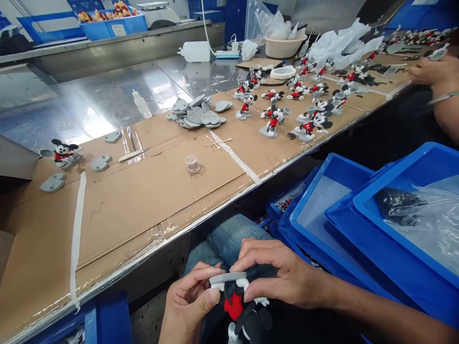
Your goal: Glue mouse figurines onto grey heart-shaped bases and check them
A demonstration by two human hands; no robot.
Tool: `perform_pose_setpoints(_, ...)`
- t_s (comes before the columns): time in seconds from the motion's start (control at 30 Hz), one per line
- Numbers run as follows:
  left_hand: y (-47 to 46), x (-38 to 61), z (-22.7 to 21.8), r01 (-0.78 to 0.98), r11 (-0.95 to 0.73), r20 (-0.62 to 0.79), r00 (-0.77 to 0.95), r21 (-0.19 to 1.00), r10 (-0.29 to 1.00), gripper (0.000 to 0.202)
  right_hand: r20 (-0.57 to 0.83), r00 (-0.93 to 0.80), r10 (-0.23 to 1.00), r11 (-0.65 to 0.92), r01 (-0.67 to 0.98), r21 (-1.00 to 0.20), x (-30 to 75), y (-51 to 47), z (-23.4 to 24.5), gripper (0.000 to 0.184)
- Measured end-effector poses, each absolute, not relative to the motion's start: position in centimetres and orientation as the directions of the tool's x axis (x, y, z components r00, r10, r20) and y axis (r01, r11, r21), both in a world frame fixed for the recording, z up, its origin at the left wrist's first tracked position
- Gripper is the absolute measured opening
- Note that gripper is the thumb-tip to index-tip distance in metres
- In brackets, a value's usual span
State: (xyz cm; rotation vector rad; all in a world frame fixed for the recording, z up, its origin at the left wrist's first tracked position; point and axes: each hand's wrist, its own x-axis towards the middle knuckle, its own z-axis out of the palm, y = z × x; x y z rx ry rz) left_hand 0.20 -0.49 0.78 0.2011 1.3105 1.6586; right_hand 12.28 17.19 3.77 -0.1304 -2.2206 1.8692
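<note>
Upside down over my lap is a mouse figurine [234, 306] with a red body, black head and white shoes. A flat grey base [228, 277] lies against its shoes, at the top. My left hand [193, 298] pinches the base and shoe from the left side. From the right, my right hand [276, 272] grips the base's edge and the other shoe, fingers on top and thumb below. Part of the figurine's head is cut off by the lower picture edge. On the cardboard-covered bench [154, 200] ahead stands a small clear cup [192, 164].
A pile of grey bases [197, 113] lies mid-bench, with several finished-looking figurines [274, 122] to its right. A knife [132, 155], cotton swabs [218, 142] and a squeeze bottle [142, 104] lie nearby. Blue trays [333, 191] are stacked at my right. Another person's hand [435, 74] is at far right.
</note>
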Motion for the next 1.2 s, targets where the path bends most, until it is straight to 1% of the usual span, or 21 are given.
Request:
perform_pose_setpoints(0.1, -0.6, 0.2, 0.7, -0.583, 0.044, -0.425, -0.536, 0.812, 0.73, 0.033, 0.194, -0.957, 0.215, 0.217, -0.147, -0.965, 12.3, 17.1, 3.8, 0.026)
perform_pose_setpoints(0.23, -0.6, 0.2, 0.8, -0.569, 0.033, -0.411, -0.551, 0.822, 0.726, 0.035, 0.256, -0.948, 0.189, 0.261, -0.203, -0.944, 12.2, 17.1, 4.0, 0.025)
perform_pose_setpoints(0.33, -0.7, 0.2, 0.8, -0.548, 0.026, -0.396, -0.57, 0.836, 0.72, 0.033, 0.279, -0.944, 0.175, 0.278, -0.225, -0.934, 12.2, 17.1, 4.0, 0.023)
perform_pose_setpoints(0.4, -0.7, 0.3, 0.8, -0.529, 0.02, -0.375, -0.575, 0.849, 0.727, 0.03, 0.242, -0.953, 0.18, 0.254, -0.193, -0.948, 12.3, 17.0, 4.0, 0.023)
perform_pose_setpoints(0.47, -0.8, 0.3, 0.8, -0.538, 0.024, -0.38, -0.563, 0.843, 0.734, 0.028, 0.109, -0.97, 0.215, 0.157, -0.076, -0.985, 12.3, 16.8, 4.1, 0.021)
perform_pose_setpoints(0.53, -0.8, 0.3, 1.0, -0.603, 0.039, -0.437, -0.53, 0.797, 0.727, 0.026, -0.113, -0.959, 0.259, -0.066, 0.099, -0.993, 12.2, 16.5, 4.1, 0.019)
perform_pose_setpoints(0.57, -0.7, 0.2, 1.1, -0.648, 0.049, -0.478, -0.506, 0.76, 0.718, 0.026, -0.228, -0.937, 0.265, -0.209, 0.175, -0.962, 12.1, 16.4, 4.1, 0.021)
perform_pose_setpoints(0.63, -0.5, 0.0, 1.3, -0.729, 0.075, -0.555, -0.446, 0.68, 0.702, 0.028, -0.408, -0.881, 0.24, -0.478, 0.258, -0.84, 11.6, 15.9, 3.8, 0.027)
perform_pose_setpoints(0.7, -0.2, -0.3, 1.4, -0.761, 0.066, -0.579, -0.431, 0.645, 0.692, 0.033, -0.517, -0.835, 0.19, -0.681, 0.268, -0.682, 11.1, 15.4, 3.4, 0.031)
perform_pose_setpoints(0.73, 0.0, -0.4, 1.3, -0.754, 0.032, -0.56, -0.457, 0.656, 0.691, 0.038, -0.55, -0.817, 0.174, -0.761, 0.242, -0.601, 10.9, 15.2, 3.1, 0.032)
perform_pose_setpoints(0.8, 0.4, -0.3, 1.2, -0.698, -0.073, -0.469, -0.551, 0.713, 0.69, 0.051, -0.593, -0.791, 0.151, -0.88, 0.166, -0.445, 10.5, 14.8, 2.5, 0.034)
perform_pose_setpoints(0.87, 0.8, 0.0, 0.9, -0.63, -0.163, -0.367, -0.621, 0.759, 0.693, 0.064, -0.626, -0.767, 0.139, -0.938, 0.102, -0.333, 10.2, 14.7, 2.2, 0.036)
perform_pose_setpoints(0.93, 1.3, 0.4, 0.8, -0.599, -0.202, -0.311, -0.64, 0.775, 0.702, 0.069, -0.652, -0.746, 0.136, -0.955, 0.075, -0.286, 10.1, 14.8, 2.4, 0.039)
perform_pose_setpoints(1.1, 1.9, 1.2, 1.3, -0.602, -0.253, -0.312, -0.674, 0.757, 0.669, 0.057, -0.652, -0.742, 0.157, -0.96, 0.04, -0.276, 10.0, 14.9, 3.8, 0.041)
perform_pose_setpoints(1.2, 1.9, 1.2, 1.9, -0.619, -0.259, -0.331, -0.673, 0.742, 0.661, 0.051, -0.635, -0.761, 0.137, -0.967, 0.037, -0.254, 10.0, 14.7, 4.2, 0.038)
